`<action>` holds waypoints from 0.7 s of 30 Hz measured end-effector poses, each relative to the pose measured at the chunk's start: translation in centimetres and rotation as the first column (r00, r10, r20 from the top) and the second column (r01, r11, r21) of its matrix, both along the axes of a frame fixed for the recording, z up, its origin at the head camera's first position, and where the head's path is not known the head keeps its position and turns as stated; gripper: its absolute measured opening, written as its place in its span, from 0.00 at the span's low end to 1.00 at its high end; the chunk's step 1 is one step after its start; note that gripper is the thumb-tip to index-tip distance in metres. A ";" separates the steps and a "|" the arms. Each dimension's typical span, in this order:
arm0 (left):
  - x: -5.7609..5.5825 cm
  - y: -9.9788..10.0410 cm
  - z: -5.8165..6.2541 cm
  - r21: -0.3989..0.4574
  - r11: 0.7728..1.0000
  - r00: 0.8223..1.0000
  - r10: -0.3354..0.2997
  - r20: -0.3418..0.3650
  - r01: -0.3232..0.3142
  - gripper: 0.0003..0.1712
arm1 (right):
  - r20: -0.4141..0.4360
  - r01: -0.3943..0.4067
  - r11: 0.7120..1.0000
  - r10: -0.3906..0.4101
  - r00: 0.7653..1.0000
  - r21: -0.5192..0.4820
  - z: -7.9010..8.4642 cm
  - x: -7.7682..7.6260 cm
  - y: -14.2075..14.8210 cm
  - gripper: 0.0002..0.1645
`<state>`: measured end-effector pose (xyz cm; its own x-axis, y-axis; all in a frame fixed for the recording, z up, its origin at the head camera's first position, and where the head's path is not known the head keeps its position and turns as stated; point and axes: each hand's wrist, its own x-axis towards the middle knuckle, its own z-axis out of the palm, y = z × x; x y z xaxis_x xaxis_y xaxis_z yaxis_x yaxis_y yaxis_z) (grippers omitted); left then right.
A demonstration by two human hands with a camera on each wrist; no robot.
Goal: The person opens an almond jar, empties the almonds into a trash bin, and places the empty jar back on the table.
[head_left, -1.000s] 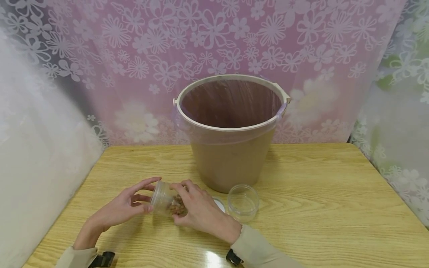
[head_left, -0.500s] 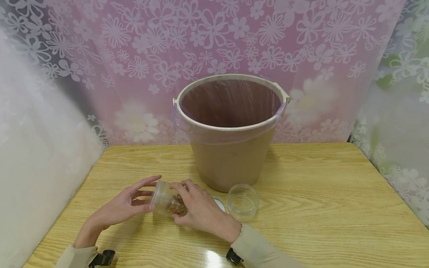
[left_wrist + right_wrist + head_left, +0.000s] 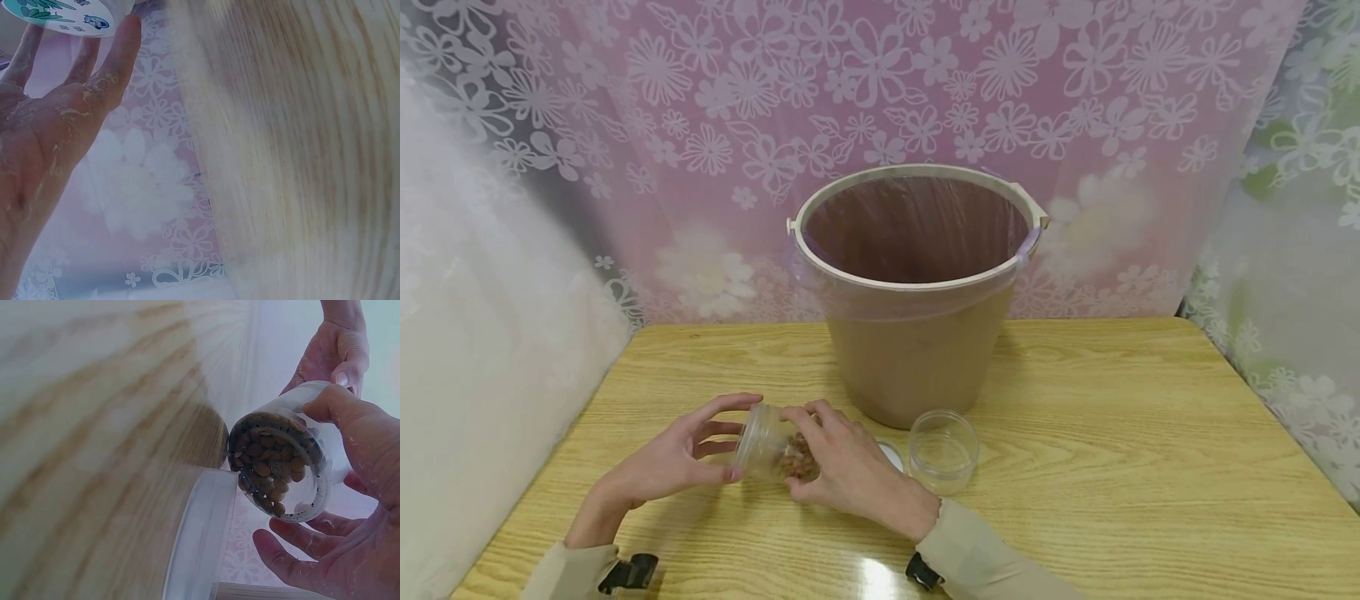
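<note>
A clear plastic jar [image 3: 767,442], part filled with brown pellets [image 3: 269,459], lies tilted on its side just over the table. My right hand [image 3: 850,467] grips it around its base end, thumb on one side and fingers on the other. My left hand [image 3: 673,458] spans the ridged lid end, thumb and fingertips on opposite sides of the rim. In the left wrist view, the lid [image 3: 75,15] shows a white face with green leaf print. The right wrist view shows the jar's round bottom, with the left hand behind it.
A brown bucket [image 3: 917,358] with a clear liner stands behind the hands. A clear round container [image 3: 944,454] sits right of the right hand. A white disc [image 3: 891,457] is partly hidden behind that hand. Wooden table [image 3: 1112,450] extends right; floral curtains hang around.
The left fingers shift slightly around the lid end, and the left thumb moves a little lower. The right hand and the jar stay almost where they were.
</note>
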<state>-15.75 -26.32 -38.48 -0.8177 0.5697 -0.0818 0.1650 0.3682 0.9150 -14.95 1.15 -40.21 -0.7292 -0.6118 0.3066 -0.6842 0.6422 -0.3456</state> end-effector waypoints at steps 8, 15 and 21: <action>-0.1 -0.1 0.2 -0.054 0.997 0.997 0.059 0.055 -0.056 0.44 | 0.008 0.004 1.000 -0.004 1.000 -0.007 0.0 0.1 0.1 0.46; 0.0 0.2 0.5 -0.064 0.994 0.992 0.089 0.094 -0.084 0.42 | -0.009 0.004 1.000 -0.004 1.000 -0.001 0.0 0.0 0.0 0.46; 0.1 0.4 0.7 -0.102 0.989 0.990 0.117 0.082 -0.109 0.38 | -0.006 0.004 1.000 -0.004 1.000 0.005 0.0 0.1 0.1 0.46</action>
